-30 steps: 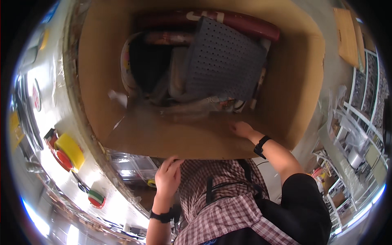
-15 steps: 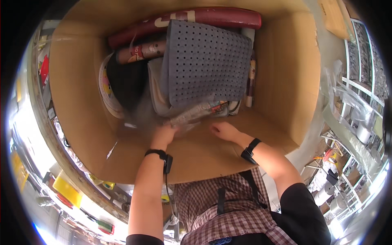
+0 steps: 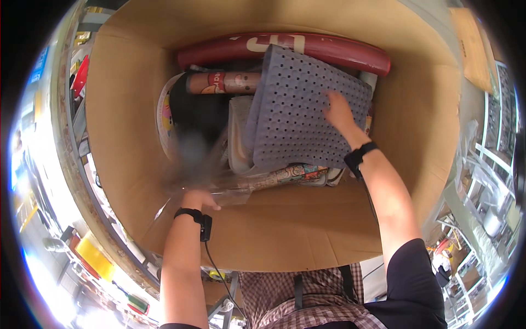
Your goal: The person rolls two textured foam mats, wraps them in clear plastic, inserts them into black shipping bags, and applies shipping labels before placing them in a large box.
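Note:
I look down into a large cardboard box [image 3: 307, 219]. My right hand [image 3: 338, 112] rests flat on a grey perforated mat [image 3: 301, 109] lying on top of the contents. My left hand [image 3: 198, 198] grips a clear plastic wrapped item [image 3: 192, 164] near the box's near left side; the item is blurred. Below the mat lie a pale folded mat [image 3: 238, 134] and a colourful printed package [image 3: 290, 174]. A dark red roll [image 3: 285, 46] lies along the far wall, with a smaller printed roll [image 3: 222, 82] in front of it.
A black bundle [image 3: 197, 112] fills the left part of the box. Shelving with yellow and red items [image 3: 93, 255] runs along the left. Metal racks [image 3: 487, 208] stand at the right. A brown flat carton [image 3: 474, 46] sits at upper right.
Both hands have gone from the box's near wall into the box. The right hand moved up onto the grey mat. The left hand took hold of the clear wrapped item.

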`<state>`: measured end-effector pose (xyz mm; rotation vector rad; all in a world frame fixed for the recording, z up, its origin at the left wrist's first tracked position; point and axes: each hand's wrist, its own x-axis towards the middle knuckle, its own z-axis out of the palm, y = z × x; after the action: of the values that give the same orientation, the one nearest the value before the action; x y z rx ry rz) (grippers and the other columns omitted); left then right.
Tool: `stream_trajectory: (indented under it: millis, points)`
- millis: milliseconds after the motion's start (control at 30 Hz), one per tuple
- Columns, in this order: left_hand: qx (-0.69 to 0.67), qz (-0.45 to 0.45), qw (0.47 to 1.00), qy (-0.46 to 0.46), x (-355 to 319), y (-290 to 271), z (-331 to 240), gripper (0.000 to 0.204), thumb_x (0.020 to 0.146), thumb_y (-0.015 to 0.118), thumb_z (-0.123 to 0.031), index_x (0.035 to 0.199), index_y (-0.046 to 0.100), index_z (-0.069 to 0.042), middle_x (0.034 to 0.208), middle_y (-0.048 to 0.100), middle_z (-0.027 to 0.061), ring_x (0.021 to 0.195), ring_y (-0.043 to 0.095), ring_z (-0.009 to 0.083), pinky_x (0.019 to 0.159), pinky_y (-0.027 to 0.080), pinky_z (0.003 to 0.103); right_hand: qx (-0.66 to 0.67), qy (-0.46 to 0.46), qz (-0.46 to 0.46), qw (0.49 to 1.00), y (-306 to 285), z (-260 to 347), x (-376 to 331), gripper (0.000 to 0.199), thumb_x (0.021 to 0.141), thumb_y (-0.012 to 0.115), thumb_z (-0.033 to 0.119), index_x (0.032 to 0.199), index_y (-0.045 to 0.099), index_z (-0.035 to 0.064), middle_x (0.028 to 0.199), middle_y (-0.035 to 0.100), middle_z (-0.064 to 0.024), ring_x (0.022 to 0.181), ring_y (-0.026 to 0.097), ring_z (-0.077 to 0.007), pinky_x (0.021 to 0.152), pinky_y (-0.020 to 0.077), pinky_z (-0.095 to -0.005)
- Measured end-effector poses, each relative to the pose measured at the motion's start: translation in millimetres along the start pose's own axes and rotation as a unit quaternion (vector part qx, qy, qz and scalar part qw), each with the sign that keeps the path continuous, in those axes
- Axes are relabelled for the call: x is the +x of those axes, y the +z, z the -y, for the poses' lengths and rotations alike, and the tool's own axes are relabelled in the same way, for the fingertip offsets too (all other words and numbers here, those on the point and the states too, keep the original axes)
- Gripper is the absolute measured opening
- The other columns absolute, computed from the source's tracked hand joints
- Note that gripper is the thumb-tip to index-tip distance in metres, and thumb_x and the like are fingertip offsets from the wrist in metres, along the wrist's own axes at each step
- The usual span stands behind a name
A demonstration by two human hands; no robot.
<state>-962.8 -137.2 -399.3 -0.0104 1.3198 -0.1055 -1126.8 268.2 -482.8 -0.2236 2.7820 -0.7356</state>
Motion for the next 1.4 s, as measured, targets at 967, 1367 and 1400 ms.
stream_trajectory:
  millis: [967, 1367, 1400]
  points:
    - [-0.736, -0.34, 0.495, 0.312, -146.2, 126.4, -76.3, 0.063, 0.083, 0.065, -0.013, 0.137, 0.034, -0.006, 0.128, 0.05, 0.0159, 0.111, 0.055, 0.0243, 0.093, 0.043, 0.037, 0.037, -0.371, -0.039, 0.927, 22.1, 227.0, 68.8, 0.065, 0.054, 0.075, 0.015, 0.11, 0.046, -0.0022, 0.11, 0.047, -0.02, 0.103, 0.045, -0.0392, 0.093, 0.0398, -0.0429]
    - [-0.636, -0.685, 0.127, 0.333, -328.5, 199.9, -64.3, 0.067, 0.061, 0.081, -0.013, 0.119, 0.05, 0.001, 0.111, 0.059, 0.0092, 0.104, 0.056, 0.02, 0.095, 0.042, 0.035, 0.192, -0.462, 0.063, 0.864, -169.4, 401.1, -213.5, 0.078, 0.047, 0.08, 0.022, 0.111, 0.041, 0.0028, 0.107, 0.046, -0.0174, 0.095, 0.048, -0.0373, 0.083, 0.0419, -0.0442]
    - [-0.631, -0.699, 0.11, 0.318, -337.0, 222.5, -66.2, 0.067, 0.061, 0.081, -0.013, 0.119, 0.05, 0.001, 0.111, 0.059, 0.0092, 0.104, 0.056, 0.02, 0.095, 0.042, 0.035, 0.198, -0.485, 0.067, 0.849, -172.6, 407.8, -235.3, 0.078, 0.047, 0.08, 0.022, 0.111, 0.041, 0.0028, 0.107, 0.046, -0.0174, 0.095, 0.048, -0.0373, 0.083, 0.0419, -0.0442]
